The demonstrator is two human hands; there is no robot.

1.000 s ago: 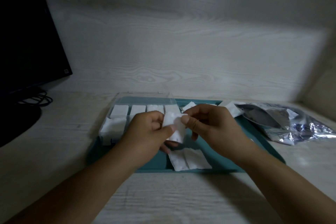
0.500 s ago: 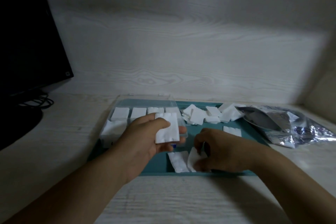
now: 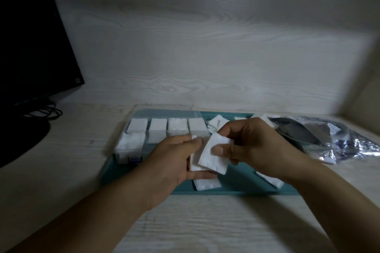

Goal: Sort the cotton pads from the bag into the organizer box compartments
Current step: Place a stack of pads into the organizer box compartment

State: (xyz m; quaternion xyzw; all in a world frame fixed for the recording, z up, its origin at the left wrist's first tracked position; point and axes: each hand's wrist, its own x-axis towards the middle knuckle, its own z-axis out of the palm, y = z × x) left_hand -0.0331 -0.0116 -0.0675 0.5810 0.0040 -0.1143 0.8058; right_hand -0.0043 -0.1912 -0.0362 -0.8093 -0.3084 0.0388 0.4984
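- Now your left hand (image 3: 174,158) grips a cotton pad stack (image 3: 194,161); your right hand (image 3: 253,144) pinches one pad (image 3: 216,156) over the teal tray (image 3: 242,189).
- Behind, the organizer box (image 3: 160,131) and foil bag (image 3: 329,139) rest on the pale wood-grain counter (image 3: 195,222), beside a dark monitor (image 3: 30,37).

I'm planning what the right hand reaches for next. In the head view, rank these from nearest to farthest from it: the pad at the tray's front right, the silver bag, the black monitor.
From the right hand:
1. Pad at the tray's front right, just below the wrist.
2. Silver bag, off to the right.
3. Black monitor, far left, past the organizer box.
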